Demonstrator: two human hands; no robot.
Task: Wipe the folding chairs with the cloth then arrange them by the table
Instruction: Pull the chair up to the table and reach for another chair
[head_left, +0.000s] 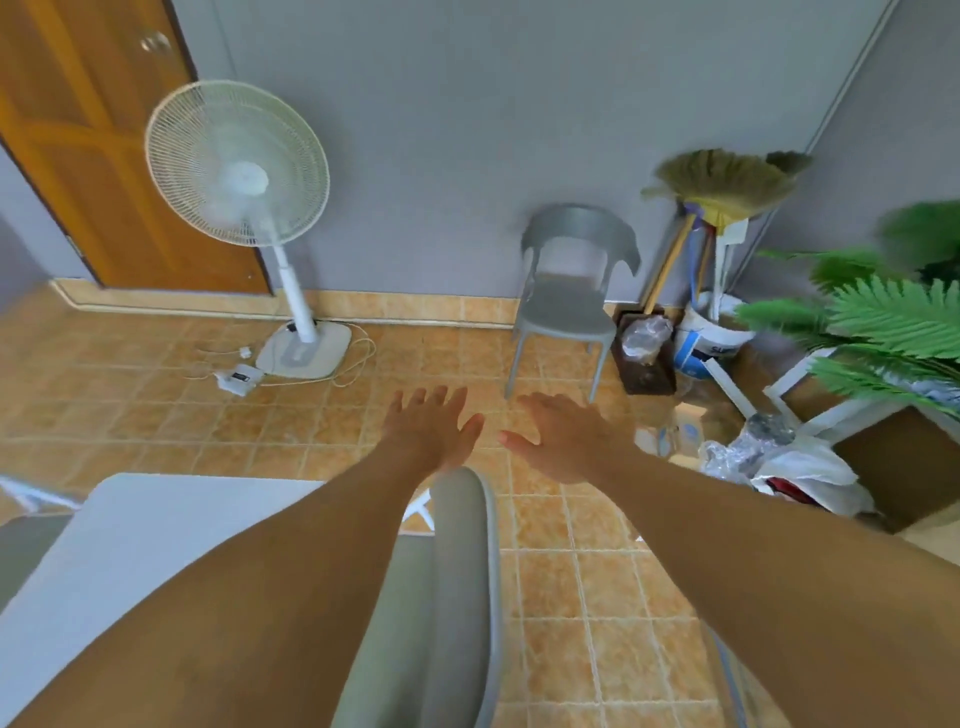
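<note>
Grey plastic chair (566, 304): stands upright on the tiled floor (571, 597) against the far wall (467, 130), right of centre, seat facing near. Second grey chair (462, 571): stands near, with its curved back just right of the white surface (130, 545) at near left, and is partly hidden.

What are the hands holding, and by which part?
Nothing is held. The left hand and right hand both reach forward with straight, spread fingers, short of the grey plastic chair by the wall.
</note>
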